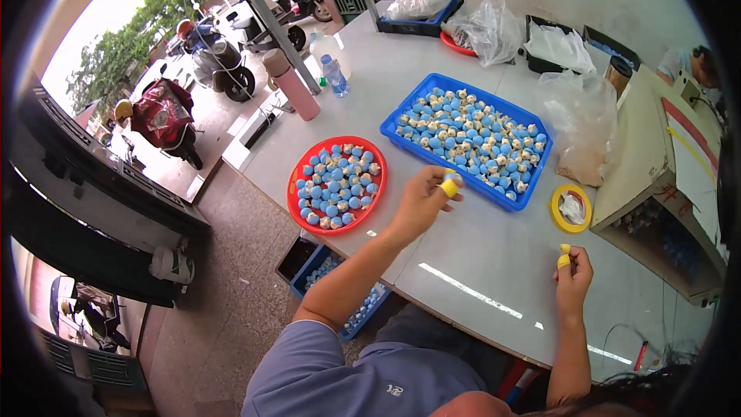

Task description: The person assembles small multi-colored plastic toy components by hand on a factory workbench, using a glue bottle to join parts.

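My left hand [424,199] is raised over the table at the near edge of the blue tray [451,164]. Its fingers, one with a yellow wrap, are pinched round a small blue-and-cream piece [455,178], partly covered by the fingertips. The tray is full of similar small blue-and-cream pieces [471,139]. Further right, my right hand [573,282] is held above the table with yellow wraps on its thumb and a finger. Its fingers are curled together, and whatever may be between them is too small to make out.
A round red tray [292,199] of the same pieces lies left of my left hand. A yellow ring-shaped dish [556,215] sits beyond my right hand, beside an open-fronted cabinet [644,162]. A pink flask [293,89] and a clear bottle [334,77] stand at the far left.
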### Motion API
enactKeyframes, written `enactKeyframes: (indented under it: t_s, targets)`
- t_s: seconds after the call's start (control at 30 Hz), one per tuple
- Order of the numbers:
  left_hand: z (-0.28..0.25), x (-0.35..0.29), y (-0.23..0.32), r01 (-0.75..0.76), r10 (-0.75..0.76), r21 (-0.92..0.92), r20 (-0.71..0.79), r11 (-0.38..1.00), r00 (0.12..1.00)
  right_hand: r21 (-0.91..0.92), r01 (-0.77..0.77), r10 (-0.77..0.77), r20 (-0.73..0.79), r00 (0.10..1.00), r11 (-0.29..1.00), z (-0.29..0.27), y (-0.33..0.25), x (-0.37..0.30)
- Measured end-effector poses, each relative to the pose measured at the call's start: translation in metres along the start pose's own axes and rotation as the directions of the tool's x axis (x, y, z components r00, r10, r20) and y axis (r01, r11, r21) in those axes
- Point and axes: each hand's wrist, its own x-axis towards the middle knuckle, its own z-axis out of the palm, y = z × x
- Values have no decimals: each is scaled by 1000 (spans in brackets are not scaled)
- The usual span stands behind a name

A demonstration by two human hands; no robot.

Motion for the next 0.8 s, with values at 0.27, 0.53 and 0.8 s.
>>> enactKeyframes:
  t_s: [0.27, 0.53, 0.8]
  targets:
    - [-180, -41, -16, 137, 637, 907, -381, 398, 670, -36, 51, -48, 68, 997, 998, 9, -5, -4]
    - [-150, -32, -19, 149, 753, 932, -355, 330, 555, -70, 52, -52, -3, 999, 996, -10, 5, 0]
    - [29, -39, -9, -486, 483, 419, 121, 767, 867, 16, 159, -155, -159, 975, 987, 0, 2, 13]
